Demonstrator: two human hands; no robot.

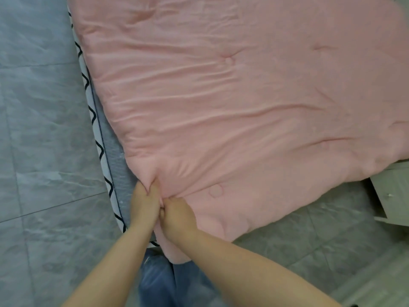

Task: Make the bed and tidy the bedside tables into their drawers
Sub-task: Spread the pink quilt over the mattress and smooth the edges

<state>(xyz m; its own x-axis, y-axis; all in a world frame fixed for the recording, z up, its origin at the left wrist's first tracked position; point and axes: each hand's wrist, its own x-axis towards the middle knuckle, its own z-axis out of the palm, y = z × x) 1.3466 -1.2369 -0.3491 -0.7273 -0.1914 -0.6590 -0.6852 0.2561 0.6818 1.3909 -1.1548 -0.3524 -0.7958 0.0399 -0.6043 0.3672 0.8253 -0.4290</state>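
Note:
A pink quilted duvet (pixel 232 96) lies spread over the bed and fills most of the view. Its near corner hangs down past the mattress edge toward my legs. My left hand (pixel 145 204) and my right hand (pixel 177 214) sit side by side at that corner, both with fingers closed on a bunch of the pink fabric. Wrinkles fan out from the grip across the duvet. Along the left side, a white sheet edge with a black zigzag pattern (pixel 97 138) shows beneath the duvet.
Grey marble-look floor tiles (pixel 39 151) run along the bed's left side and below its near edge. A pale bedside table (pixel 391 193) stands at the right edge, partly cut off. My blue trousers (pixel 159 282) show between my forearms.

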